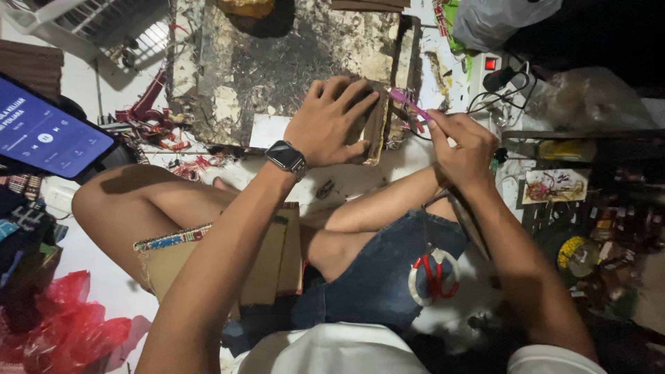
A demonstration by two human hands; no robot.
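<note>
The work looks to be midway — judging from how things lie, one brown cardboard piece [376, 125] stands on edge on the scorched, stained work board [277, 69] at upper centre, while more cut cardboard sheets [228, 256] lie unused across the lap at lower centre. The left hand [329, 123] lies spread, palm down, fingers fanned and pressing the upright piece from its left. The right hand [465, 149], just right of centre, has its fingers pinched together around a thin pink-purple tool [409, 104] whose tip touches the piece's top edge — what the tip does there is too small to tell.
</note>
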